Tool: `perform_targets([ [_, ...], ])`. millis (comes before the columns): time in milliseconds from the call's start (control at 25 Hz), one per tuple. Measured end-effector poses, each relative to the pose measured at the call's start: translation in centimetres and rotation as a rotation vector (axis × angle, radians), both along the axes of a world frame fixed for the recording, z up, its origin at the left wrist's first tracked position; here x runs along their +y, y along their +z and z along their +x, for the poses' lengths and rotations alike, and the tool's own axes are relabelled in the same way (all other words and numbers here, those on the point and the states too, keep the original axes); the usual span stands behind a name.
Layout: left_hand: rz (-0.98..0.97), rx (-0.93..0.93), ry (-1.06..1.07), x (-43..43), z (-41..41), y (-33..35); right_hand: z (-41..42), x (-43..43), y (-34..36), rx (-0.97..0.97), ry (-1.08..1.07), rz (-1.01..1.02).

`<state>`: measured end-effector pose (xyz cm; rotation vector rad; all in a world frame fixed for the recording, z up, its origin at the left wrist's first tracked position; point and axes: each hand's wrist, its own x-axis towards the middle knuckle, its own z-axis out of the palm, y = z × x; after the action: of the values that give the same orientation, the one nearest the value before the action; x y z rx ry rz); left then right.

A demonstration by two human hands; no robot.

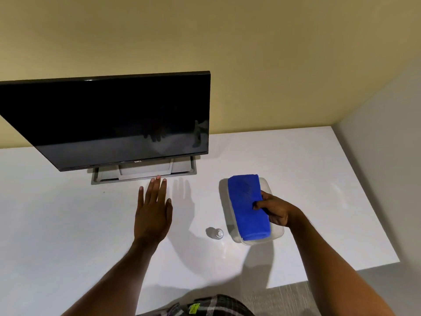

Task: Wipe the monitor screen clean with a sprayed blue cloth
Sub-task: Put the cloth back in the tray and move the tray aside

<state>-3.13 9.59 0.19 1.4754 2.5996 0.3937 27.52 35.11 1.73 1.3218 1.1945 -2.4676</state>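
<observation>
A black monitor [109, 119] with a dark screen stands on a grey stand [145, 173] at the back left of the white table. A folded blue cloth [247, 204] lies over a clear plastic container [276, 232] on the right. My right hand [274, 212] grips the cloth's right edge, thumb on top. My left hand [153, 208] hovers flat and open above the table just in front of the monitor stand, holding nothing. A small clear spray bottle [216, 233] stands between my hands, left of the container.
The white table [68, 224] ends at a front edge low in view and a right edge near a grey wall [387, 133]. A yellow wall rises behind the monitor. Grey floor shows at the bottom right.
</observation>
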Motion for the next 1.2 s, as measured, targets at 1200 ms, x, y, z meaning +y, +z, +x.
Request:
perform_targets([
  [1200, -0.440, -0.311, -0.019, -2.2, 7.5, -6.6, -3.2, -7.9, -4.2, -0.551, 0.721, 1.385],
])
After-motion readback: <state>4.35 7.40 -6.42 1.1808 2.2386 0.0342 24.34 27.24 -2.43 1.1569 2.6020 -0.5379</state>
